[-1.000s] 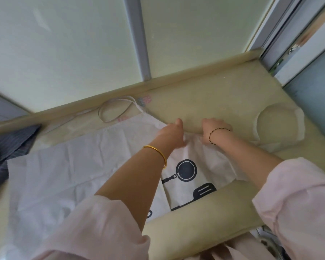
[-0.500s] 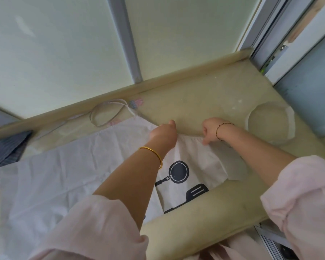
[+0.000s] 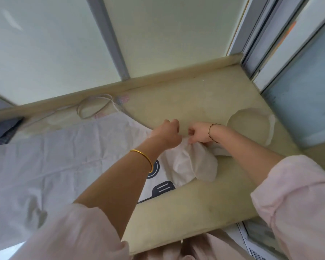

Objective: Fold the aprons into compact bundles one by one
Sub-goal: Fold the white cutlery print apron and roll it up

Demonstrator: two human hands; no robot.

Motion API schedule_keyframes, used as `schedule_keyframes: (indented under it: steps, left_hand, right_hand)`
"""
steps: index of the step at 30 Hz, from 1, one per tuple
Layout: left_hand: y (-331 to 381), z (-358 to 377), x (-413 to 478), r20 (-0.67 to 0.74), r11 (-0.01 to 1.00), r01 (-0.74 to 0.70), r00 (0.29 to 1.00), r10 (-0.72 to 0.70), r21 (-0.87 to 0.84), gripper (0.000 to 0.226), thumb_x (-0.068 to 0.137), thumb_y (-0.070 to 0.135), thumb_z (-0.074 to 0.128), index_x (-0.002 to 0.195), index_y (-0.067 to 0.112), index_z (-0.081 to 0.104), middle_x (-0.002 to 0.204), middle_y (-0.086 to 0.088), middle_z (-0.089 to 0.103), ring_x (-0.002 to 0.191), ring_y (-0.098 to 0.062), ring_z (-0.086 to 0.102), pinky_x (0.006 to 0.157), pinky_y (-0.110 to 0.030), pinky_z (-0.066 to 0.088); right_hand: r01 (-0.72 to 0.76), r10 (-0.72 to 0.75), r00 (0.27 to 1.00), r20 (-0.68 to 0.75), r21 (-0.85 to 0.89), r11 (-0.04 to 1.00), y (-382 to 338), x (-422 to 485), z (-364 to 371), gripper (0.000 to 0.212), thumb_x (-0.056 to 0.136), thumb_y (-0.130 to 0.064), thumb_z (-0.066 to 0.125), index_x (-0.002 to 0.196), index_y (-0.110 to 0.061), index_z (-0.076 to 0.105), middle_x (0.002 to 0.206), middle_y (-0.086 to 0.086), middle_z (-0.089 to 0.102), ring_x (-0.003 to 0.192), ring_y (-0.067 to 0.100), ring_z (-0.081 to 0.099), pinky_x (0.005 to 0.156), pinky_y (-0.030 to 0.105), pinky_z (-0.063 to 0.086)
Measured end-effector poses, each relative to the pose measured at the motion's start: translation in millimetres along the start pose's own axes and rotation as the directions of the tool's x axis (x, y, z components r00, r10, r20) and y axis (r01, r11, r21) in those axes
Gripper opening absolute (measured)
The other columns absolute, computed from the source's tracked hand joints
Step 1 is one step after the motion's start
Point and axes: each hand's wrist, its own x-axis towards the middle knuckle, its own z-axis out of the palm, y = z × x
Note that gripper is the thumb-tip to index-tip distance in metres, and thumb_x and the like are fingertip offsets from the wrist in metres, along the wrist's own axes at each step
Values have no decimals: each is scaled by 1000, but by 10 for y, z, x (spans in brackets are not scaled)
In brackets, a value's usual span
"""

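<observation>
A white apron (image 3: 60,158) with black pan and spatula prints lies spread over the beige counter (image 3: 186,107). Its neck loop (image 3: 94,107) rests near the back ledge. My left hand (image 3: 167,134) grips the apron's far right edge with curled fingers. Close beside it, my right hand (image 3: 199,135) pinches the same edge. The cloth under both hands is lifted and bunched (image 3: 193,164), partly covering the pan print.
A dark striped cloth (image 3: 2,130) lies at the far left by the window ledge. A round white-rimmed patch (image 3: 250,126) marks the counter's right end. Frosted window panes (image 3: 45,44) stand behind, a sliding door frame (image 3: 266,40) at the right.
My hands have come closer together and lifted the apron's right edge. That part was flat before and now is bunched, hiding part of the pan print.
</observation>
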Motion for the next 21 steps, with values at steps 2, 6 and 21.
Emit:
schedule_keyframes:
  steps: [2, 6, 21]
  left_hand:
    - [89, 90, 18, 36, 997, 21, 999, -18, -74, 30, 89, 30, 52, 115, 14, 52, 113, -10, 43, 100, -31, 53, 84, -37, 44]
    - [75, 263, 61, -56, 988, 153, 986, -154, -20, 25, 97, 21, 42, 116, 7, 49, 117, -17, 43, 102, -41, 54, 86, -43, 45]
    - [343, 453, -78, -188, 877, 403, 870, -455, -261, 39, 95, 6, 33, 133, 2, 22, 120, -18, 56, 105, -36, 59, 74, -37, 41]
  right_hand:
    - [81, -77, 993, -93, 51, 995, 34, -20, 10, 19, 90, -20, 58, 105, -8, 58, 86, 0, 52, 85, 21, 49, 67, 25, 39]
    - [113, -89, 940, -330, 54, 992, 128, -97, -23, 5, 85, -16, 61, 86, -14, 56, 86, 4, 59, 86, 25, 55, 66, 25, 38]
    - [-152, 16, 972, 234, 575, 804, 461, -302, 367, 16, 93, -27, 58, 87, -12, 55, 69, 6, 58, 50, 14, 57, 44, 21, 42]
